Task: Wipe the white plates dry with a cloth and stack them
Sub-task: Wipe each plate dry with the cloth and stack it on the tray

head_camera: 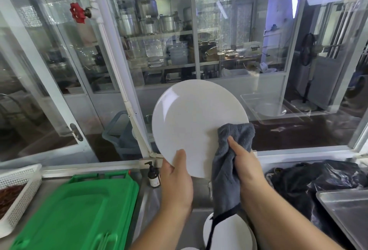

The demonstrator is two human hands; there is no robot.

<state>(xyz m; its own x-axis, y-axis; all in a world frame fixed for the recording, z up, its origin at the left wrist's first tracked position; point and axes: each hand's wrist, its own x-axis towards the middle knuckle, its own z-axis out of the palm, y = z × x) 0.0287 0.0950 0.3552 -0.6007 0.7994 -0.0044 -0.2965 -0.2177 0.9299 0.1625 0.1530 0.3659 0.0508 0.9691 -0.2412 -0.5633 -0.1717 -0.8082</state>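
Note:
I hold a large white plate [191, 118] up on edge in front of the window. My left hand [175, 178] grips its lower rim, thumb on the facing side. My right hand [245, 162] grips a grey cloth [233, 150] and presses it against the plate's lower right part. The cloth's tail hangs down over a stack of white plates [231, 231] low in the view, between my forearms. Part of that stack is hidden by the cloth and my right arm.
A green plastic lid or crate [79, 214] lies at lower left, a white mesh basket [18, 188] beside it. A brown pump bottle [153, 176] stands by the window sill. Black bags [318, 178] and a steel tray [346, 210] sit at right.

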